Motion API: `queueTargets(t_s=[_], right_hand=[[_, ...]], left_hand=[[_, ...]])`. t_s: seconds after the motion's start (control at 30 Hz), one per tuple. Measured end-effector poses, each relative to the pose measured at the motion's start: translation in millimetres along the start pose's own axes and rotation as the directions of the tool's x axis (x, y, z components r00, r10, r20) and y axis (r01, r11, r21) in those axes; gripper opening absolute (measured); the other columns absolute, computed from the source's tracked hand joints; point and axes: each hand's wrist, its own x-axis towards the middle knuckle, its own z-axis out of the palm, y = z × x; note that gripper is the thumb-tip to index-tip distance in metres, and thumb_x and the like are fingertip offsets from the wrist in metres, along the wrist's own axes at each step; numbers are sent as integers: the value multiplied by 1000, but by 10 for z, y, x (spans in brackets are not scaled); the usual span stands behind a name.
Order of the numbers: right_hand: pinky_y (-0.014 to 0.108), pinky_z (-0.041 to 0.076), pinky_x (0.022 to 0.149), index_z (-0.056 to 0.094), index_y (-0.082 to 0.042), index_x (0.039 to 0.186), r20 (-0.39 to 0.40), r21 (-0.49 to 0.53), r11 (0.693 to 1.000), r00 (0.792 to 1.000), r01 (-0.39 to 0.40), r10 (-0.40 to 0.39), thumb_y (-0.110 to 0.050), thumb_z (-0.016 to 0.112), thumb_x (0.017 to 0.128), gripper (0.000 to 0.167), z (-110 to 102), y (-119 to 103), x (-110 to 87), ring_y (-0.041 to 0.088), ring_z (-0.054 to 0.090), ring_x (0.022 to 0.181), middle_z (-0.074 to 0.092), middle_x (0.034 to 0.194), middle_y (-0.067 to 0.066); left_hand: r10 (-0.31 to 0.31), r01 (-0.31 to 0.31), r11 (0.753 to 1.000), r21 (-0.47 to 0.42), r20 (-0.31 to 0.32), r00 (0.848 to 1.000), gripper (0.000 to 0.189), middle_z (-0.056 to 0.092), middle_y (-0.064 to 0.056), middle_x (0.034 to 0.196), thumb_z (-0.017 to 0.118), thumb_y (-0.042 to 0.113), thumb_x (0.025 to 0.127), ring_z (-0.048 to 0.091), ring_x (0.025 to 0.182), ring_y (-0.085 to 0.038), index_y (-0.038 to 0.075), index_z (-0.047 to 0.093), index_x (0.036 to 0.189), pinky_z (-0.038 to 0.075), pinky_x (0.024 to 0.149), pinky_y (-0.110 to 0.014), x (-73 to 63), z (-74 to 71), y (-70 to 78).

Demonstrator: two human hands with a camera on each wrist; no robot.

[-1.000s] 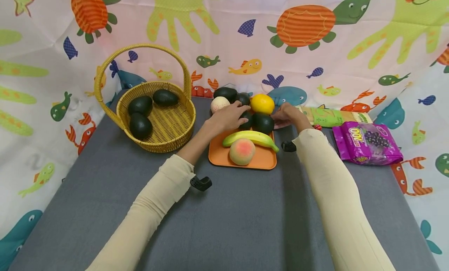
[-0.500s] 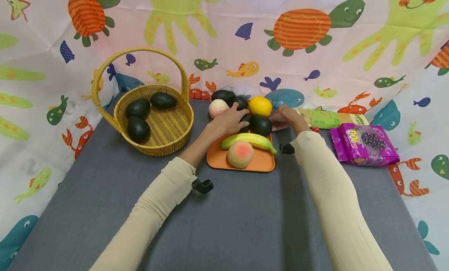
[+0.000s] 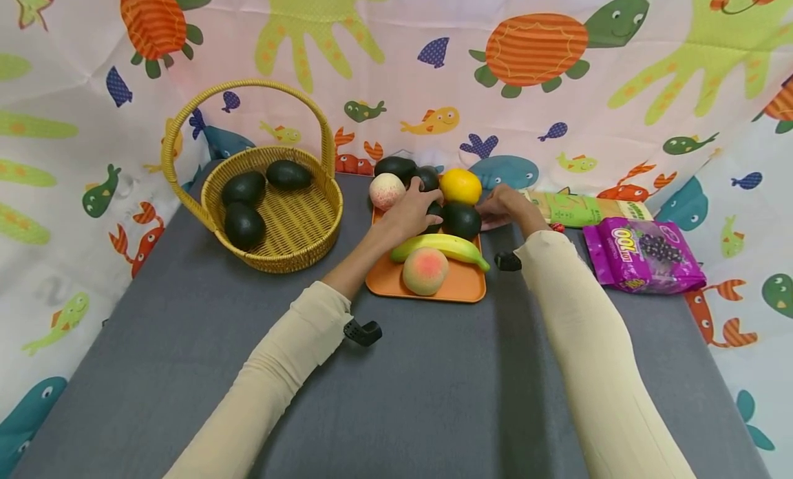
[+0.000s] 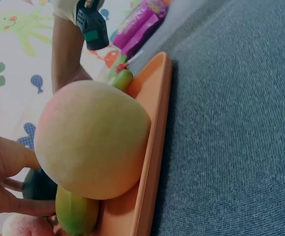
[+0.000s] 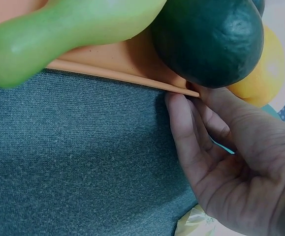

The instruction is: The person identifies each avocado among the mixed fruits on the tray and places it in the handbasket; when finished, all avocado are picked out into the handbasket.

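My left hand [image 3: 410, 212] reaches over the orange tray [image 3: 461, 293], its fingers curled round a dark green avocado [image 4: 40, 186]. At the tray's right side, my right hand [image 3: 504, 207] pinches the rim between thumb and fingers; the right wrist view shows this grip close up. Right by its thumb lies another avocado [image 5: 211, 44]. A banana [image 3: 442, 246] and a peach [image 3: 425, 271] lie in the front of the tray. Behind are an orange [image 3: 460, 187], a pale speckled peach [image 3: 387, 191] and two dark avocados, one of them an oval avocado [image 3: 394, 167].
To the left stands a yellow wicker basket [image 3: 297, 255] with a tall handle, holding three avocados. A purple grape-printed packet [image 3: 644, 255] and a green-and-tan packet [image 3: 576, 209] lie to the right. A patterned cloth [image 3: 396, 66] hangs behind the grey table [image 3: 427, 382].
My left hand and forearm have shifted slightly to the right over the tray, baring more of the pale peach. The right hand stays at the rim.
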Motion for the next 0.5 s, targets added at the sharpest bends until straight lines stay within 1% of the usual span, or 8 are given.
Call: queueTargets(t_s=[0.1,0.13,0.23,0.3,0.33,0.4,0.5], right_hand=[[31,64,73,69,-5,81,-9,-12,1000,1000,2,-2,-13,70,99,20,-1,10,2,16,74,59,69,67,6],[31,64,72,69,-5,80,-15,-14,1000,1000,2,-2,-13,70,99,20,0,12,1,16,74,59,69,67,6],[29,64,71,70,-4,81,-23,-14,1000,1000,5,-5,-14,70,99,20,1,17,1,16,74,58,69,68,6],[29,63,71,70,-4,83,-21,-14,1000,1000,5,-6,-14,70,99,19,9,13,0,16,74,58,69,68,6],[29,63,71,70,-3,84,-19,-11,1000,1000,2,-2,-14,70,99,18,11,11,-1,16,74,58,69,68,6],[30,63,72,69,-3,86,-19,-13,1000,1000,-3,3,-14,70,99,17,13,5,-3,16,74,58,69,68,6],[31,64,73,69,-3,87,-26,-23,1000,1000,-3,2,-14,70,99,17,25,-7,-14,17,74,59,69,69,7]], left_hand=[[18,-19,999,-35,-42,999,33,41,-24,148,71,22,100,66,98,-35,12,66,131,56,95,-40,-36,-23,14],[26,-29,998,-52,-57,998,32,41,-24,149,71,21,100,65,100,-35,12,66,131,55,95,-41,-55,-41,21],[39,-49,993,-105,-93,995,31,40,-23,151,71,18,99,63,104,-36,14,67,129,54,96,-42,-128,-119,48],[49,-64,989,-131,-116,992,32,40,-22,149,72,17,99,64,102,-35,14,67,130,56,93,-41,-178,-187,71],[52,-68,989,-132,-125,991,34,40,-22,149,72,17,99,63,102,-34,14,66,132,57,93,-41,-200,-225,86],[53,-70,990,-123,-140,989,40,41,-20,146,75,19,97,61,105,-33,15,65,136,57,97,-41,-232,-304,118],[30,-48,993,-104,-160,987,54,41,-16,143,82,22,92,57,114,-35,18,62,142,55,104,-46,-284,-428,168]])
